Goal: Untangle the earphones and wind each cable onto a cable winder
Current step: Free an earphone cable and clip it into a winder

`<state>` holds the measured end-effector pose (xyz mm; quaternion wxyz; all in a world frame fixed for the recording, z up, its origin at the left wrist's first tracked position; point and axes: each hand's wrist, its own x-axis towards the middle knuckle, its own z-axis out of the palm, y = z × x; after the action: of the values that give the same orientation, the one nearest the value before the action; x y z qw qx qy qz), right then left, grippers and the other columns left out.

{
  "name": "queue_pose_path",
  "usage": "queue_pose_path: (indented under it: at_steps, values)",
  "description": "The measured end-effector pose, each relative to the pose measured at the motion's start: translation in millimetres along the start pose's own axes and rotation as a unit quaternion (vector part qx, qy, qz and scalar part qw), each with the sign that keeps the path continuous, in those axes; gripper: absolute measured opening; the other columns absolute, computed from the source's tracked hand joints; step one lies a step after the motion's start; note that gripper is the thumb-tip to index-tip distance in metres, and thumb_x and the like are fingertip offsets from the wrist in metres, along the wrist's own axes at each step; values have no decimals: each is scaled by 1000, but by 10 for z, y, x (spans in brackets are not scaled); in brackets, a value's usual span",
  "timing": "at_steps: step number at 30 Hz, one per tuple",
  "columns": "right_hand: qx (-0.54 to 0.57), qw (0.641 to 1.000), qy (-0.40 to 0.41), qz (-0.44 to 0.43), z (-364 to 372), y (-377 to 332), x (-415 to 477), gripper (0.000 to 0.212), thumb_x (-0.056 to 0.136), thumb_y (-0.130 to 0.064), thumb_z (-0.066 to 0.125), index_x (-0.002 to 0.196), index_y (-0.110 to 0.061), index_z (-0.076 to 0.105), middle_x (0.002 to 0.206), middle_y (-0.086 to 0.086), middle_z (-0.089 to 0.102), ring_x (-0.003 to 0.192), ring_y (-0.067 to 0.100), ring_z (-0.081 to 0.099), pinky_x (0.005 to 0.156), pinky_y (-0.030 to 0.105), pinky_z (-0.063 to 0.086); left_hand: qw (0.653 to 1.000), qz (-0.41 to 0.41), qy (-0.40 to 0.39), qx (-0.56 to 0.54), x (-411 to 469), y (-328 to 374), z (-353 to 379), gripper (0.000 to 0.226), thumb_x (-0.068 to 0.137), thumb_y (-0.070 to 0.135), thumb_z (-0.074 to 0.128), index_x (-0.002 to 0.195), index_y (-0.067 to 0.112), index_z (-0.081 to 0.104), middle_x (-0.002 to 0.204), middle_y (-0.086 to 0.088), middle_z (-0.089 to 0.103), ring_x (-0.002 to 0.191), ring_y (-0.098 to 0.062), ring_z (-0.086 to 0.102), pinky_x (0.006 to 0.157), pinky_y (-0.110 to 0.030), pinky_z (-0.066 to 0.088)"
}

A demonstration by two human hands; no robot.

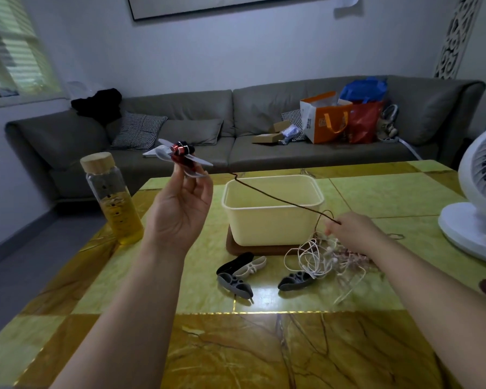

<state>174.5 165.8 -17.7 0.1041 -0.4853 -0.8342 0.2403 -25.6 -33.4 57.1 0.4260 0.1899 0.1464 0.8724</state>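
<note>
My left hand point(180, 209) is raised above the table and grips a pale grey cable winder point(180, 157) with dark red earphone cable and red earbuds wound around its middle. From it the red cable point(275, 196) runs taut down and right across the cream tub to my right hand point(351, 228), which pinches it just above a tangle of white and pinkish earphones point(320, 256) on the table. Loose winders lie in front: a black one point(236, 262), a white one point(250, 266), a grey one point(235, 284) and another dark grey one point(296, 280).
A cream plastic tub point(272, 210) stands on a brown board mid-table. A glass bottle point(114, 197) of yellow liquid with a wooden lid stands at the left edge. A white fan point(477, 197) is at the right. Behind the table is a grey sofa point(236, 122) with bags.
</note>
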Motion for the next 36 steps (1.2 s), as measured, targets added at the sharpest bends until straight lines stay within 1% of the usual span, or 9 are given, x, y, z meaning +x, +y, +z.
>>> queue_pose_path:
  at_steps: [3,8,11,14,18,24,28,31,36]
  values:
    - [-45,996,23,68,57,140,54,52,101,-45,31,113,-8,65,93,12,64,73,24,57,66,33,48,999,10,33,24,-5,-38,-43,20,87,16,55,100,5,65,88,-6,68,77,-12,67,70,-21,57]
    - [-66,994,21,89,-176,-126,53,72,98,-57,13,119,-12,65,127,16,57,113,32,52,98,41,42,996,5,63,68,15,-103,-76,19,90,19,53,102,8,63,96,-7,68,88,-13,66,68,-20,57]
    - [19,998,48,22,-431,-383,-4,62,103,-46,20,102,-8,70,110,15,63,89,26,57,79,35,41,995,-8,65,77,31,-143,-82,22,91,20,52,106,6,62,101,-10,68,85,-14,68,68,-21,57]
    - [222,972,76,-21,-652,-611,-32,53,104,-40,26,87,-13,69,82,7,60,62,17,50,57,29,39,995,-14,66,70,35,-162,-75,22,95,19,50,109,6,61,104,-10,66,87,-14,68,69,-21,57]
    - [354,929,76,-70,-827,-790,-97,46,104,-39,30,90,-15,66,89,8,66,63,14,61,58,24,47,996,-18,62,67,37,-159,-57,21,99,19,46,106,6,62,101,-10,67,81,-13,69,66,-21,57]
    - [115,973,129,-150,-1050,-967,-191,43,104,-36,31,105,-15,68,93,1,61,71,8,50,57,24,36,996,-14,57,66,34,-130,-50,22,97,18,48,109,6,61,99,-9,69,82,-13,70,66,-22,57]
    - [73,988,64,-121,-1097,-992,-208,44,104,-35,33,96,-16,71,94,2,58,72,8,48,56,24,32,996,-15,63,67,34,-119,-82,23,97,18,48,113,7,60,103,-9,67,81,-12,69,65,-23,57]
    - [92,990,-14,-103,-1018,-972,-255,43,103,-37,33,95,-14,69,76,5,60,62,14,55,56,27,41,996,-18,53,65,19,-123,-99,33,91,19,52,122,8,55,103,-9,65,80,-12,67,67,-22,57]
    - [92,983,-128,-92,-805,-905,-283,47,103,-40,31,99,-11,67,75,4,72,55,11,58,58,25,43,984,-84,10,154,-80,-213,-111,24,95,16,45,111,5,60,95,-11,68,77,-13,65,69,-20,56]
